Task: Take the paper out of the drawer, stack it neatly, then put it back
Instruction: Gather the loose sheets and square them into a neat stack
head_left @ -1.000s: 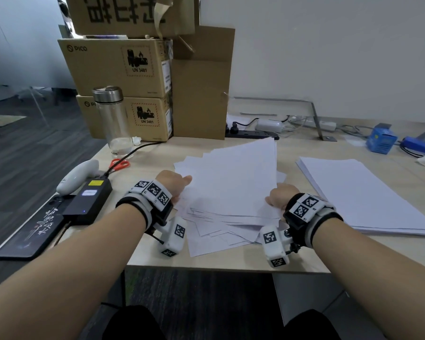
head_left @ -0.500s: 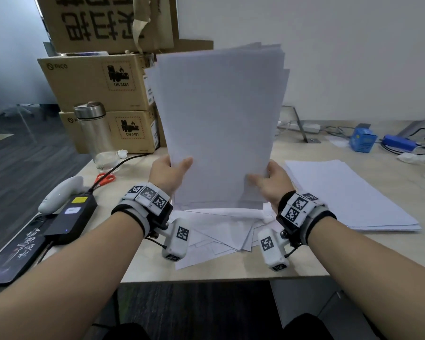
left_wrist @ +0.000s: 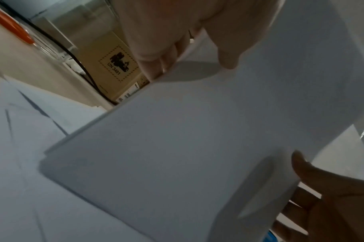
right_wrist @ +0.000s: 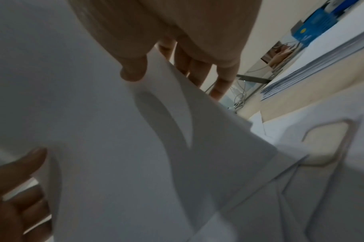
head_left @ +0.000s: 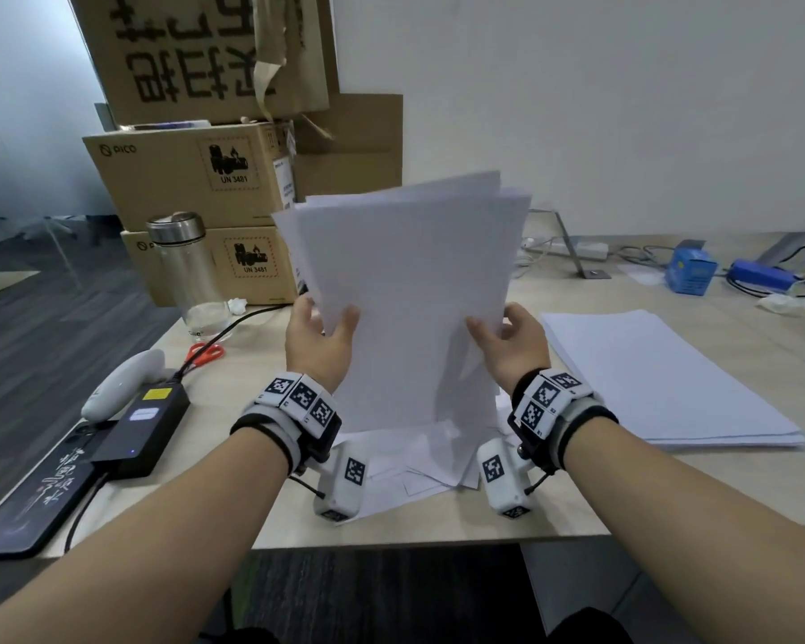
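White paper sheets [head_left: 414, 299] stand upright on their lower edge, held as a bundle between both hands above the desk [head_left: 438, 527]. The left hand [head_left: 319, 341] pinches the bundle's left edge, thumb on the near face and fingers behind; the left-wrist view shows that thumb and those fingers [left_wrist: 156, 65] closing on the edge. The right hand [head_left: 514, 343] grips the right edge the same way, thumb in front, fingers [right_wrist: 197, 68] spread loosely behind the sheets.

Half a second ago the bundle rode higher, its top edge up against the cardboard boxes [head_left: 191, 178]; now it has dropped, and its bottom edge meets the loose sheets [head_left: 419, 462] that lie fanned out on the desk beneath. A second ago all of this paper lay flat and scattered. That reads as a tap to square the edges, so the stacking step is under way but unfinished: the top corners of the bundle are splayed, and stray sheets underneath are not yet gathered.

To the right lies a separate, flatter paper pile [head_left: 661, 378]. Left of the hands sit orange-handled scissors [head_left: 205, 353], a steel-capped clear bottle [head_left: 184, 267] and a black power adapter [head_left: 145, 427]. No drawer shows in any view.
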